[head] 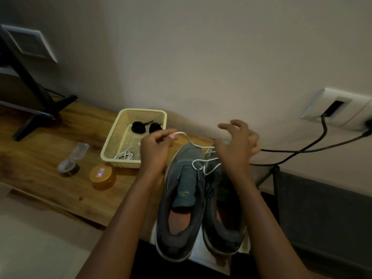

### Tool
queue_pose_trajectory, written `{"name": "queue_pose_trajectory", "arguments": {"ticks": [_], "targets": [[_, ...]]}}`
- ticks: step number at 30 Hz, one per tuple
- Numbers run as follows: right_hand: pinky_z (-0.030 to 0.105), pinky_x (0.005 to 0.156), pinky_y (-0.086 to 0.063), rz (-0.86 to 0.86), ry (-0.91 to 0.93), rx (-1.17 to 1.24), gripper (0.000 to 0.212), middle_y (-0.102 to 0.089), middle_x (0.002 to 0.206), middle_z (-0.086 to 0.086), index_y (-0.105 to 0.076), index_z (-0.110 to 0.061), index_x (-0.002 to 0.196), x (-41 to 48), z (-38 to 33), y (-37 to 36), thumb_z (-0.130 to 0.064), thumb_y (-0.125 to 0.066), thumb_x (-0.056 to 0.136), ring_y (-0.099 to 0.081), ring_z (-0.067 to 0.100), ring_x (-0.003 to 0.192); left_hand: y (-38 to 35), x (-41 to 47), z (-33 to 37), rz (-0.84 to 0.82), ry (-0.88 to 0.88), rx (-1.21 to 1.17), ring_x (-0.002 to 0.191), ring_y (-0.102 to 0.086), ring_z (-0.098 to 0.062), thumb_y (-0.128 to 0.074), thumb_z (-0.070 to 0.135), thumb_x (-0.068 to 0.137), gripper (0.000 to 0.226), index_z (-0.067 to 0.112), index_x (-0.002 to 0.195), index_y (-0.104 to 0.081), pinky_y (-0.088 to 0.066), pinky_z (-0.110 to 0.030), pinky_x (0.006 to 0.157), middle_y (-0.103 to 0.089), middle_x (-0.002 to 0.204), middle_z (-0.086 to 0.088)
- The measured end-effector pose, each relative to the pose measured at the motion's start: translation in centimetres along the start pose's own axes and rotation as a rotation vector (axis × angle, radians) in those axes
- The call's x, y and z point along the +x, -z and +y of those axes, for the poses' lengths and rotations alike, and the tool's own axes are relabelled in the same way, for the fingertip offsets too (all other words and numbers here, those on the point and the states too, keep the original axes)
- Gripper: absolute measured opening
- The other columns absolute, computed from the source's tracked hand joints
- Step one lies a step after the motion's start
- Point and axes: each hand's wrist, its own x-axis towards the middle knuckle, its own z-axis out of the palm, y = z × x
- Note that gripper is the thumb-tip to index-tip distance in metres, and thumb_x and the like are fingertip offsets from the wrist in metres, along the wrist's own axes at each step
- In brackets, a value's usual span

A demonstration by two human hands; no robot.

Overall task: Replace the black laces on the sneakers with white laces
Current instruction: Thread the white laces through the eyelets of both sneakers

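L hand (156,150) pinches thin white cord lace (182,133); R hand (237,147) fingers spread, hold unclear, grey mesh sneakers (181,190) just below.

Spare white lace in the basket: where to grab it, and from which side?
Pinch the spare white lace across its bunched loops, coming straight down from above. It lies coiled flat on the floor of the basket, close to the near wall, and the raised mesh walls likely block any side approach.
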Motion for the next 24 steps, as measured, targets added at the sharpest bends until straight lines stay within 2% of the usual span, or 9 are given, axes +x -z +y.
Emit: {"name": "queue_pose_trajectory", "arguments": {"ticks": [3, 6, 9, 12, 14, 16, 18, 21, 24], "targets": [[0.030, 0.096, -0.014, -0.160, 0.174, 0.043, 0.031, -0.049, 0.130, -0.016, -0.070, -0.032, 0.101, -0.9, -1.4, -1.2, -0.017, -0.069, 0.073, -0.029, 0.017, 0.123, -0.6, -0.3, -0.4, -0.212, -0.078, 0.117, 0.071, -0.061, 0.000, -0.056, 0.001, 0.091, 0.026, 0.007, 0.114, -0.066, -0.047, -0.006, 0.063, -0.071, 0.093, -0.004], [0.030, 0.096, -0.012, -0.249, 0.239, 0.017, 0.020, -0.052, 0.128, -0.017, -0.071, -0.033, 0.098, -1.5, -1.6, -2.0, -0.026, -0.069, 0.079, -0.031, 0.017, 0.122, -0.3, -0.2, -0.9, -0.282, -0.121, 0.199, 0.074, -0.064, 0.003, -0.056, 0.001, 0.092, 0.039, 0.012, 0.129, -0.055, -0.049, -0.009, 0.072, -0.070, 0.088, 0.000], [0.032, 0.099, -0.010, -0.241, 0.280, -0.027, 0.015, -0.056, 0.125, -0.014, -0.073, -0.032, 0.091, -1.8, -1.7, -2.3, -0.022, -0.066, 0.081, -0.032, 0.019, 0.122, -0.2, -0.3, -0.8, -0.335, -0.111, 0.210, 0.081, -0.063, -0.006, -0.051, -0.002, 0.093, 0.048, 0.016, 0.138, -0.045, -0.047, -0.011, 0.075, -0.071, 0.094, -0.011], [0.037, 0.098, -0.014, -0.198, 0.310, -0.031, 0.009, -0.061, 0.118, -0.007, -0.074, -0.026, 0.084, -2.1, -1.7, -2.7, -0.021, -0.070, 0.079, -0.037, 0.024, 0.119, -0.4, -0.3, -0.9, -0.354, -0.075, 0.221, 0.085, -0.058, -0.020, -0.047, 0.001, 0.095, 0.052, 0.020, 0.142, -0.038, -0.048, -0.032, 0.081, -0.068, 0.099, -0.026], [0.038, 0.094, -0.018, -0.171, 0.312, -0.022, 0.005, -0.063, 0.115, -0.005, -0.075, -0.023, 0.081, -2.1, -1.8, -2.8, -0.021, -0.073, 0.077, -0.040, 0.026, 0.116, -0.4, -0.2, -0.9, -0.356, -0.065, 0.225, 0.084, -0.055, -0.020, -0.046, 0.003, 0.096, 0.051, 0.020, 0.143, -0.037, -0.045, -0.031, 0.078, -0.065, 0.100, -0.031], [0.036, 0.089, -0.019, -0.159, 0.312, -0.015, 0.004, -0.063, 0.113, -0.004, -0.075, -0.021, 0.080, -2.1, -1.7, -2.8, -0.021, -0.074, 0.076, -0.040, 0.026, 0.114, -0.5, -0.1, -1.0, -0.363, -0.054, 0.212, 0.083, -0.058, -0.019, -0.046, 0.005, 0.097, 0.048, 0.021, 0.141, -0.039, -0.046, -0.020, 0.070, -0.068, 0.096, -0.024], [0.035, 0.089, -0.018, -0.165, 0.298, -0.025, 0.004, -0.062, 0.114, -0.004, -0.075, -0.021, 0.081, -2.1, -1.7, -2.7, -0.022, -0.073, 0.077, -0.039, 0.024, 0.115, -0.5, 0.0, -1.3, -0.330, -0.044, 0.223, 0.081, -0.064, -0.014, -0.047, 0.010, 0.097, 0.040, 0.021, 0.135, -0.046, -0.050, -0.014, 0.072, -0.068, 0.089, -0.003], [0.029, 0.089, -0.014, -0.182, 0.227, -0.040, 0.005, -0.058, 0.113, -0.006, -0.074, -0.021, 0.082, -2.0, -1.5, -2.5, -0.023, -0.072, 0.078, -0.037, 0.020, 0.113, 0.2, 0.6, -2.2, -0.211, -0.066, 0.530, 0.099, -0.062, -0.020, -0.059, 0.037, 0.086, 0.027, 0.029, 0.113, -0.060, -0.045, -0.046, 0.096, -0.062, 0.087, 0.013], [0.028, 0.092, -0.011, -0.217, 0.150, -0.121, 0.005, -0.052, 0.112, -0.007, -0.071, -0.025, 0.080, -1.9, -1.3, -2.4, -0.023, -0.072, 0.076, -0.035, 0.019, 0.113, 0.2, -0.4, -1.7, -0.309, -0.021, 1.023, 0.122, -0.045, -0.023, -0.066, 0.056, 0.077, 0.038, 0.035, 0.108, -0.058, -0.020, -0.052, 0.108, -0.061, 0.107, 0.012]]}}
